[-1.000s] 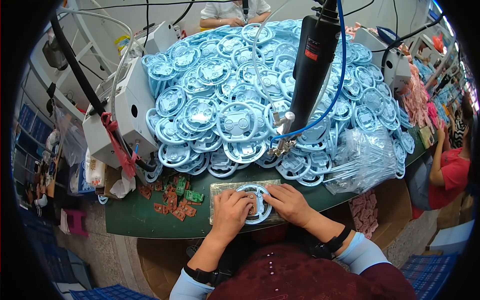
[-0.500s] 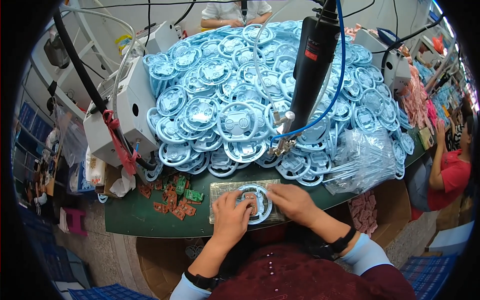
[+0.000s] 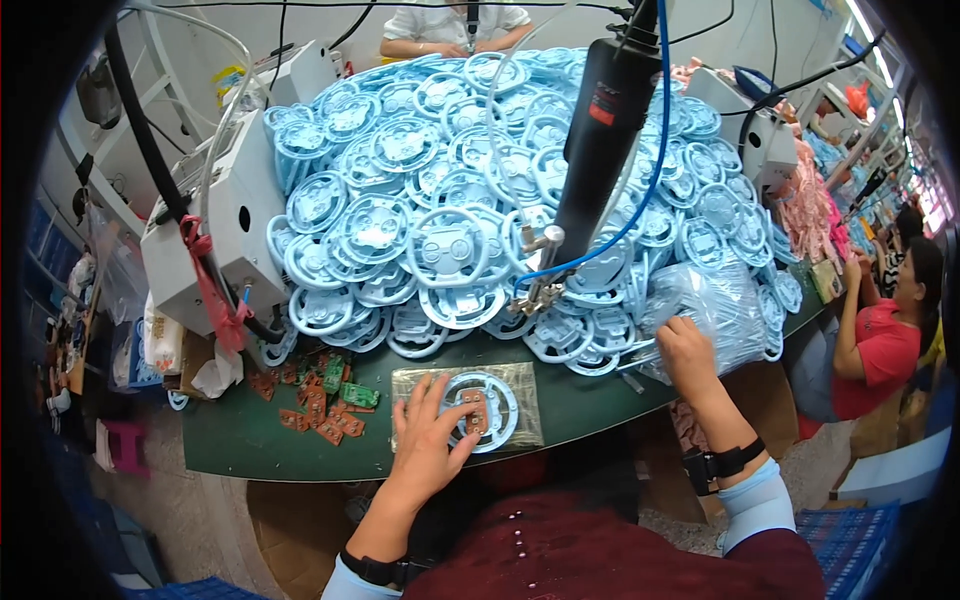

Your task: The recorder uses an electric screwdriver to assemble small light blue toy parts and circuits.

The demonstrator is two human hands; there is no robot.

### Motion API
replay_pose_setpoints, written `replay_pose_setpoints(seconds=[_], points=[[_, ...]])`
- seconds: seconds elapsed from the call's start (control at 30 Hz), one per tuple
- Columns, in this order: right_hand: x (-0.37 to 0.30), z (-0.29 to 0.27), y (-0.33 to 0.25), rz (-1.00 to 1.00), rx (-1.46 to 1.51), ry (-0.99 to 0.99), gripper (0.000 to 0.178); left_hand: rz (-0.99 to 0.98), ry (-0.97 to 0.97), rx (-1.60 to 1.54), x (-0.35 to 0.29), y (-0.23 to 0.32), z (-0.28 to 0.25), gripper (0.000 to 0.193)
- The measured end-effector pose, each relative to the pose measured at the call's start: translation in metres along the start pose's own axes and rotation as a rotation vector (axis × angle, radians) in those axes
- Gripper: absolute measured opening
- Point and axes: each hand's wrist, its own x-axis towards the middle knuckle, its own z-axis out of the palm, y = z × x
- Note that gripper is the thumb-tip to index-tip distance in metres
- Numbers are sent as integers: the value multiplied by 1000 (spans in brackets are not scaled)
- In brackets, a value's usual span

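Observation:
A light-blue plastic toy steering wheel (image 3: 500, 400) lies on a shiny flat fixture plate (image 3: 410, 385) at the front of the green table (image 3: 250, 450). My left hand (image 3: 430, 440) rests on the wheel's left side, fingers spread, pressing a small brown circuit board (image 3: 474, 412) in its middle. My right hand (image 3: 688, 352) has reached out to the right and touches a clear plastic bag (image 3: 715, 305) beside the pile; whether it grips anything is hidden. A black electric screwdriver (image 3: 600, 140) hangs from above, its tip over the pile's front edge.
A big heap of blue steering wheel parts (image 3: 450, 190) fills the table behind. Several brown and green circuit boards (image 3: 325, 405) lie to the left. A white machine box (image 3: 225, 230) stands at left. A person in red (image 3: 880, 350) sits at right; another (image 3: 455, 25) sits beyond the heap.
My right hand has left the wheel on the plate and moved out right to the plastic bag. My left hand stays on the wheel.

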Motion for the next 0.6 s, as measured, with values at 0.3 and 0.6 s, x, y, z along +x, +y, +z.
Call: replay_pose_setpoints(seconds=[0.3, 0.6], points=[[2, 1, 7, -96, -40, -15, 3, 18, -42, 50, 9, 8, 0, 67], [14, -32, -17, -183, 203, 204, 25, 22, 32, -7, 11, 11, 7, 66]])
